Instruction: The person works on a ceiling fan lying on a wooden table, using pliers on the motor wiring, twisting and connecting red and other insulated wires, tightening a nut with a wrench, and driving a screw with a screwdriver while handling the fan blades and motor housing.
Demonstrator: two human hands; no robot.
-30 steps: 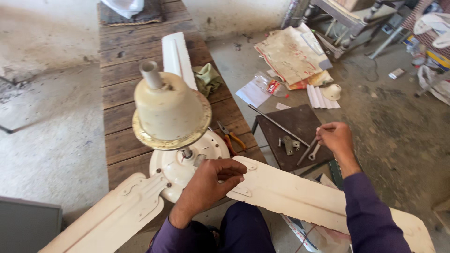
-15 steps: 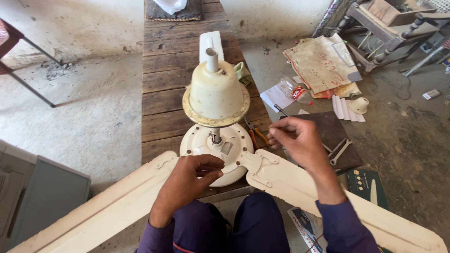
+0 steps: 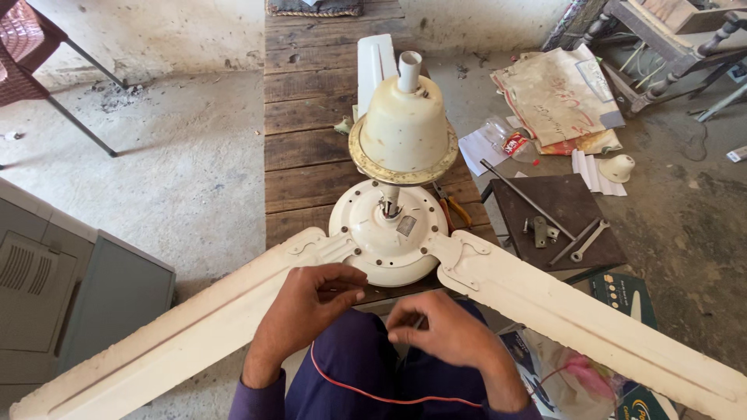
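A cream ceiling fan lies on a wooden bench. Its round motor hub faces up, and a bell-shaped cover sits on the rod above it. One blade runs to the lower left, another to the lower right, and a third points away. My left hand and my right hand are close together over my lap, just in front of the hub, fingers curled in. A thin red wire loops across my lap from under one hand to the other. Its ends are hidden in my fingers.
A small dark stand to the right carries a metal rod, spanners and small parts. Orange-handled pliers lie beside the hub. Papers and a cream cup lie on the floor. A grey cabinet stands at the left.
My right hand came back from the dark stand to my lap. My left hand lifted off the hub and drew in beside it. The view shifted so the fan sits more central.
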